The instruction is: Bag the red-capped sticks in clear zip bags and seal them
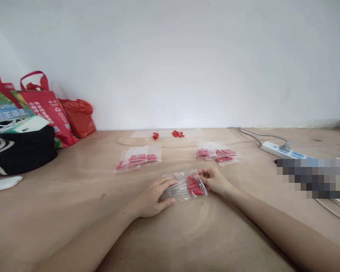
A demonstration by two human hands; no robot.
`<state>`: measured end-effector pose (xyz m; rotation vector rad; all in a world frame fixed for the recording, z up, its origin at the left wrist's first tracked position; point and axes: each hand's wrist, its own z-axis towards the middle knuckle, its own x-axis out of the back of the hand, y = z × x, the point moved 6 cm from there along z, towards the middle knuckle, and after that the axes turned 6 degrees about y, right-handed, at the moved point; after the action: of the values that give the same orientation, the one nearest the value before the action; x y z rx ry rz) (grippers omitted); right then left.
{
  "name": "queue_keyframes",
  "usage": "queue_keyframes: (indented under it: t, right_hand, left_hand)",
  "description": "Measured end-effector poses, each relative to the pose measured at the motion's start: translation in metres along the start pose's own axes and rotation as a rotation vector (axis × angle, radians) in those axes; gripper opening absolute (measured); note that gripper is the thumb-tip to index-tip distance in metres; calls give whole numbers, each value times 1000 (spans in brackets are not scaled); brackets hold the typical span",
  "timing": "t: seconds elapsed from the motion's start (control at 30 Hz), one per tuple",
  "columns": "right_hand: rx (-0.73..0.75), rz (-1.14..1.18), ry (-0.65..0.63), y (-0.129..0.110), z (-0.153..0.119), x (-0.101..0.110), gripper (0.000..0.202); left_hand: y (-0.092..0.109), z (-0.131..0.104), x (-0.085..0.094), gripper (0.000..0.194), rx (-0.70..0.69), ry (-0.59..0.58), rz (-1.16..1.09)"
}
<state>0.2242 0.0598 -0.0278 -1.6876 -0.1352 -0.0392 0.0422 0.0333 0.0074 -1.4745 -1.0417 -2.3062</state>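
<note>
A clear zip bag (182, 195) lies in front of me with several thin metal rods in it, their red handles (195, 186) at the right end. My left hand (158, 197) holds the left end of this bag, fingers over the far side and thumb on the near side. At the bag's upper right corner, by the opening edge, my right hand (212, 180) is closed in a pinch. Part of the rods' left ends is hidden under my left fingers.
Filled zip bags with red pieces lie in a left pile (138, 158) and a right pile (217, 153). Loose red pieces (178, 134) sit near the wall. A power strip (283, 151) is at right; shopping bags (49, 113), a black bag (22, 151) and a white object (5, 184) are at left.
</note>
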Motion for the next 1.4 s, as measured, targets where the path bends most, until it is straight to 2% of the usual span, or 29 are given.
queue_keyframes:
  t: [0.13,0.2,0.23,0.3,0.37,0.4,0.53,0.6,0.67,0.77,0.87,0.93,1.0,1.07,1.23,1.4]
  right_hand:
    - [57,58,-128,1,0,-8,40]
    - [83,37,-136,1,2,-5,40]
    - [119,1,-80,0,4,1,39]
    - [188,-94,122,-4,8,17,36]
    - [181,-167,265,-7,10,28,36]
    - [155,-184,259,-7,12,29,36]
    - [128,-198,43,-9,17,15,32]
    - [119,-202,18,-9,18,15,27]
    - [73,-201,34,-5,19,20,21]
    - [-2,-148,105,3,18,33,12]
    - [-35,18,276,10,15,50,11]
    - [-39,148,375,14,12,57,15]
    - [-37,238,399,16,11,55,18]
    - [-44,282,366,15,11,46,19]
    - [-13,220,299,6,12,24,16]
    - [72,126,91,-2,16,16,18]
  left_hand:
    - [0,0,0,44,7,-2,-6]
    - [0,0,0,44,9,-2,-12]
    - [-1,0,0,44,10,-3,-13]
    - [-2,0,-1,45,10,-11,-8]
    - [-2,0,-1,45,8,-16,1]
    - [-1,0,-1,44,5,-19,3]
    - [0,0,-1,42,9,-29,8]
    - [-1,2,-2,39,6,-21,4]
    - [-5,7,-2,36,-2,30,11]
    - [-19,22,3,31,4,215,77]
    - [-33,39,10,26,29,406,156]
    - [-36,47,12,24,14,458,173]
    - [-32,52,10,22,-41,442,156]
    - [-24,51,6,22,-101,389,125]
    - [-14,47,-1,32,-123,288,82]
    - [-19,51,-4,32,-83,221,54]
